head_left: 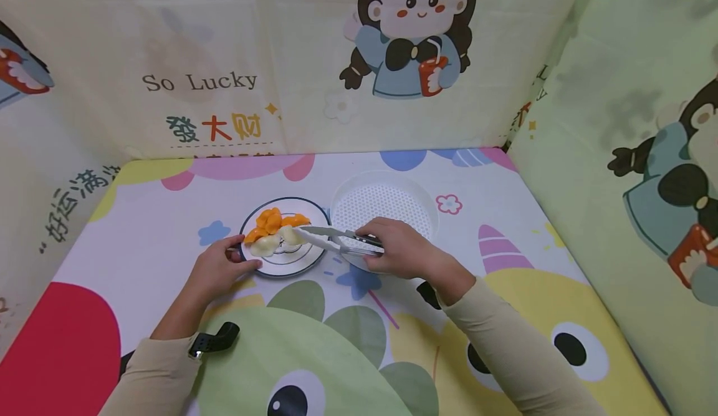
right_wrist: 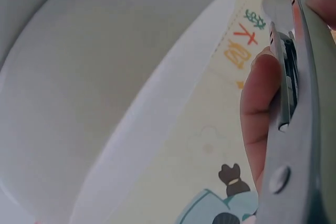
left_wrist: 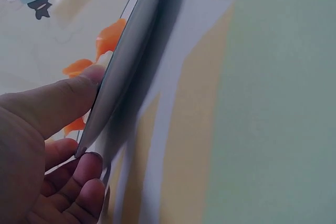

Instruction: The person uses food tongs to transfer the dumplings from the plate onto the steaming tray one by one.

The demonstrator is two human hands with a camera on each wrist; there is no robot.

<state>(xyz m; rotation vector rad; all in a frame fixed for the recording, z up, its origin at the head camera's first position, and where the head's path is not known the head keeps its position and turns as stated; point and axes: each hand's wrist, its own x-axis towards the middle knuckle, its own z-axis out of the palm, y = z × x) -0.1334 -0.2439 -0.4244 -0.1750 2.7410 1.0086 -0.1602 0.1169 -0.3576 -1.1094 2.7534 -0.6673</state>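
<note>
In the head view, the rim of a white plate [head_left: 291, 266] is pinched by the left hand [head_left: 220, 267]; orange pieces [head_left: 272, 221] and pale pieces [head_left: 265, 246] are gathered on the plate, upon the worktop [head_left: 168, 247]. Tongs [head_left: 318, 240] are gripped in the curled right hand [head_left: 406, 251], their tips at a pale piece; whether it is clasped cannot be told. All the pieces seen lie on the plate, none is made out in the white basket [head_left: 387, 210], so the work is judged either barely begun or nearly finished. "So Lucky" and "發大财" are printed on the backdrop [head_left: 303, 42].

In the left wrist view, the plate's edge is held between thumb and fingers; no writing is legible.

In the right wrist view, the tongs are closely held by the fingers; "發大财" is seen sideways, and no brand can be read.
</note>
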